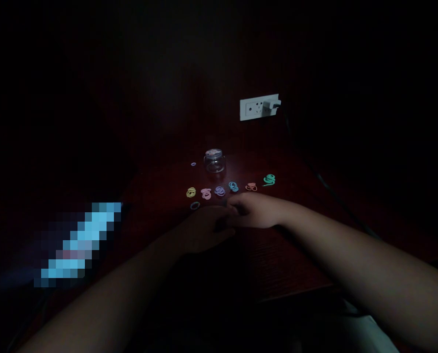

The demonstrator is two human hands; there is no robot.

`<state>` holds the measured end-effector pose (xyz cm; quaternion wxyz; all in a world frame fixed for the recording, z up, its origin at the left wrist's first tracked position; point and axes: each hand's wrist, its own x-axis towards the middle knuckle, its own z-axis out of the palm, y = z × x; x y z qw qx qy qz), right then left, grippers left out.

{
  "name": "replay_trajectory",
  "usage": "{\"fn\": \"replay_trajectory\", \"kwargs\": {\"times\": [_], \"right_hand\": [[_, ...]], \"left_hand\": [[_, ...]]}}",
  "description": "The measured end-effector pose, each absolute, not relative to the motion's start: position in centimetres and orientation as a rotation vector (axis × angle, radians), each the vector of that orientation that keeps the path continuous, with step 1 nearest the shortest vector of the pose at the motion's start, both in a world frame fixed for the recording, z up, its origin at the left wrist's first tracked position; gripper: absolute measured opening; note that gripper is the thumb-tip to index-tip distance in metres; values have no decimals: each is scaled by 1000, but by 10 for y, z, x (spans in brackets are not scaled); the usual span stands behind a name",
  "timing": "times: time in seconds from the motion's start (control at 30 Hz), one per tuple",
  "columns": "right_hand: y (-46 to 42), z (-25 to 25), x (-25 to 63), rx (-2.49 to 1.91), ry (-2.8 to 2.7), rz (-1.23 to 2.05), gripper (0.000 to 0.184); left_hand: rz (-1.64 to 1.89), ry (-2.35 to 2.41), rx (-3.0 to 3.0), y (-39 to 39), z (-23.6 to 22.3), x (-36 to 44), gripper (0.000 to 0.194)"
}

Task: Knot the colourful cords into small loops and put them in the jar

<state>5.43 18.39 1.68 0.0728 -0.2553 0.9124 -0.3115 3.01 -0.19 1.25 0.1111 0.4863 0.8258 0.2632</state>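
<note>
My left hand [206,228] and my right hand [254,210] meet low over the dark red table, fingers curled together. Shadow hides whatever is between them. Just beyond lie small heaps of coloured hair ties in a row: yellow [191,192], pink [206,193], purple [219,191], blue [233,186], salmon [251,187] and green [269,180]. A single dark multicoloured hair tie [194,206] rests near my left hand. Behind the row stands a clear lidded jar [214,162], with one small purple hair tie [193,164] to its left.
A bright, pixelated screen-like shape [81,240] is at the left. On the back wall is a white socket plate [254,109] with a charger [271,105] plugged in. A dark cable [324,181] runs along the right. The room is very dim.
</note>
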Motion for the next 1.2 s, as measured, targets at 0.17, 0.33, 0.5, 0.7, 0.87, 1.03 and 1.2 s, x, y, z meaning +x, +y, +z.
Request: {"fn": "replay_trajectory", "kwargs": {"times": [0.17,0.33,0.5,0.7,0.87,1.03,1.2], "right_hand": [[182,24,66,-747,2850,-712,22],[180,27,76,-730,2916,-539,28],[177,32,80,-753,2887,-503,29],[177,33,77,-805,2893,-494,30],[179,30,71,-828,2880,-534,25],[181,28,69,-786,2851,-627,22],[182,24,66,-753,2829,-712,22]], "left_hand": [[814,2352,1459,-2,13,31,14],[861,2291,1425,-2,15,32,20],[869,2260,1423,-1,16,32,22],[823,2268,1361,0,16,31,19],[747,2362,1363,-1,16,30,17],[737,2347,1439,-1,16,30,14],[744,2367,1509,-2,15,30,13]]}}
